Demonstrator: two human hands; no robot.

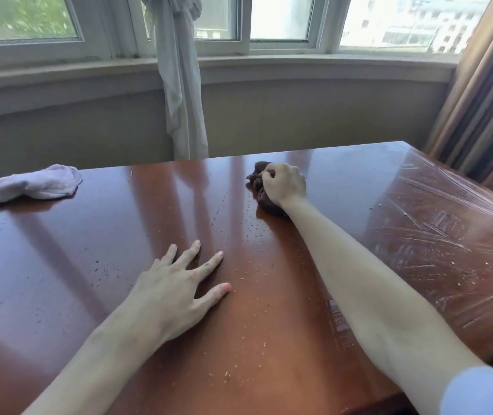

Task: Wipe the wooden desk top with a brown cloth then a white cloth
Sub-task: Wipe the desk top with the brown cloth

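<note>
The glossy wooden desk top [95, 259] fills the lower view, speckled with small crumbs and dust. My right hand [284, 184] reaches far across it and grips a bunched brown cloth [264, 202], pressed onto the wood near the far edge. Most of that cloth is hidden under the fingers. My left hand [176, 286] rests flat on the desk with fingers spread, holding nothing. A crumpled white cloth [35, 184] lies at the far left corner of the desk, well away from both hands.
The right part of the desk [449, 241] shows pale streaks and smears. Behind the desk stand a window sill [299, 67], a knotted white curtain [179, 94] and brown drapes [485, 100] at the right.
</note>
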